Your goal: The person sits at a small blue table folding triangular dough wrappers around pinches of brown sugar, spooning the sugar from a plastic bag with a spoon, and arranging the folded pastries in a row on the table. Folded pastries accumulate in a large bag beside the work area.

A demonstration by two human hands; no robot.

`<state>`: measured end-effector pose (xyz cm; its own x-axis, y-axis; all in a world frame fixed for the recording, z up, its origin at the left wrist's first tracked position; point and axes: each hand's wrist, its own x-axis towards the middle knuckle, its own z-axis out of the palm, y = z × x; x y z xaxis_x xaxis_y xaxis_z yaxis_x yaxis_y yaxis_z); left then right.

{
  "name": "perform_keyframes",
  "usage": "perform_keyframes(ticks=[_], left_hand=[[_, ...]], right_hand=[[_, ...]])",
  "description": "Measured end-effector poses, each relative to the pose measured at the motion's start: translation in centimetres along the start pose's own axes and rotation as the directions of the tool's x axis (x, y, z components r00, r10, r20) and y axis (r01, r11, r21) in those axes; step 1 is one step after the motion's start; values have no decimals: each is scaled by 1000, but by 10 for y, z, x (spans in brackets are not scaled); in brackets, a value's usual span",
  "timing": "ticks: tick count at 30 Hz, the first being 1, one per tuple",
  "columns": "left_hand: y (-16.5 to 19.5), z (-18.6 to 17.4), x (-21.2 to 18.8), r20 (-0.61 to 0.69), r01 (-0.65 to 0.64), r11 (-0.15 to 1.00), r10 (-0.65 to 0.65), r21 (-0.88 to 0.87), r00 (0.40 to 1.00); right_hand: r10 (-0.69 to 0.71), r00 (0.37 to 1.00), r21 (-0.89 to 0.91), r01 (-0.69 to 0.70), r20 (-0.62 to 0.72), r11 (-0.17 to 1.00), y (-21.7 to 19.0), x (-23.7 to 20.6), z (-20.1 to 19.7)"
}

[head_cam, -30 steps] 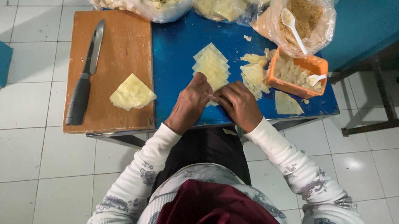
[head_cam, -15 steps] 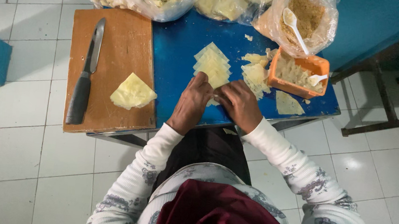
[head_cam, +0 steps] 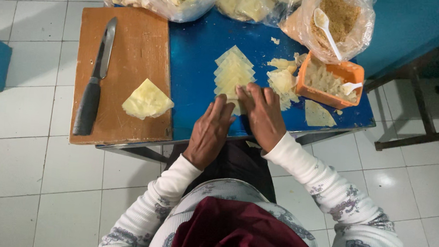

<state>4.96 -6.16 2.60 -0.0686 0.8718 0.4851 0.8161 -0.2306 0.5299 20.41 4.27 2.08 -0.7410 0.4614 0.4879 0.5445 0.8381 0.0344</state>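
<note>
Two hands: left hand [head_cam: 210, 130] and right hand [head_cam: 263, 116] lie flat, fingers spread, pressing a pale dough wrapper [head_cam: 238, 107] at the blue table's [head_cam: 195, 73] near edge.
Stack: overlapping wrappers [head_cam: 232, 72] just beyond.
Board: wooden cutting board [head_cam: 131, 40] left, bearing knife [head_cam: 94, 82].
Tub: orange container [head_cam: 331, 81] right.

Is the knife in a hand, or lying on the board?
Lying on the board. The knife rests flat on the wooden board, untouched; both the left hand and right hand are at the wrappers.
</note>
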Motion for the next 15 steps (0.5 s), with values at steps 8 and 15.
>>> perform_keyframes(ticks=[8,15], left_hand=[[-7,9,-5,-18,-120,990,121,72,992],[-4,12,-5,-4,-129,981,131,148,991]], right_hand=[[-3,1000,163,0,13,987,29,36,8],[-61,998,394,48,19,918,28,41,-2]])
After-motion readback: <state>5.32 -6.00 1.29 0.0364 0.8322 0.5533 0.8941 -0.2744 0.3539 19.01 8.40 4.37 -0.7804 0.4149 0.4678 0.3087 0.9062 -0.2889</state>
